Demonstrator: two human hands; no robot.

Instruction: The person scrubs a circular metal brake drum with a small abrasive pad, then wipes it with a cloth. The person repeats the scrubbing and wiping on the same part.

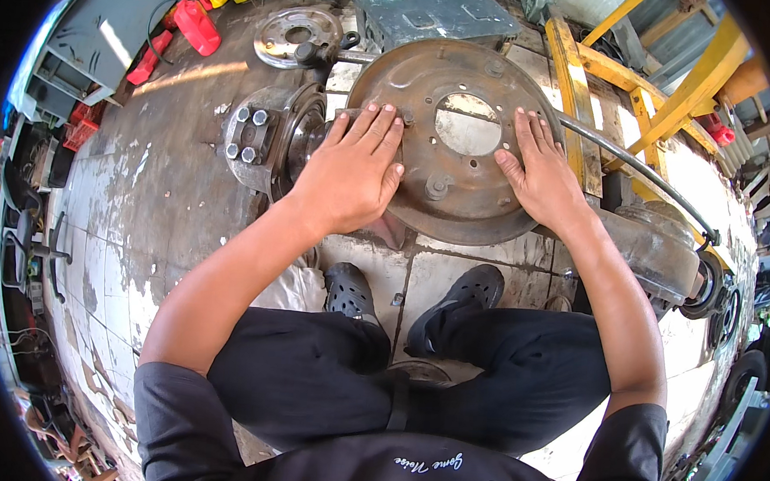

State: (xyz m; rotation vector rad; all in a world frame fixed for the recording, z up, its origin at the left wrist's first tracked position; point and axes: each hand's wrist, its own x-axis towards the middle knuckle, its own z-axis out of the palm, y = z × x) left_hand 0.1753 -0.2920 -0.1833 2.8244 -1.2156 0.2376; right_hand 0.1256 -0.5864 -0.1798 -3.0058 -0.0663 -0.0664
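Note:
A round, rusty brake backing plate (436, 187) with a large centre hole and several smaller holes lies in front of me. My left hand (354, 165) rests flat on its left side, fingers stretched out and thumb apart. On the plate's right side lies my right hand (544, 170), palm down, fingers extended and thumb spread. Neither hand grips anything. Left of my left hand is a metal axle hub (260, 138) with several bolts on its end. What supports the plate underneath is mostly hidden.
A long metal rod (637, 162) runs right from behind the plate, above an axle housing (650, 254). A grey-green case (432, 12) and a round disc (293, 35) lie beyond. A yellow frame (575, 102) stands far right; a red jug (196, 27) is far left.

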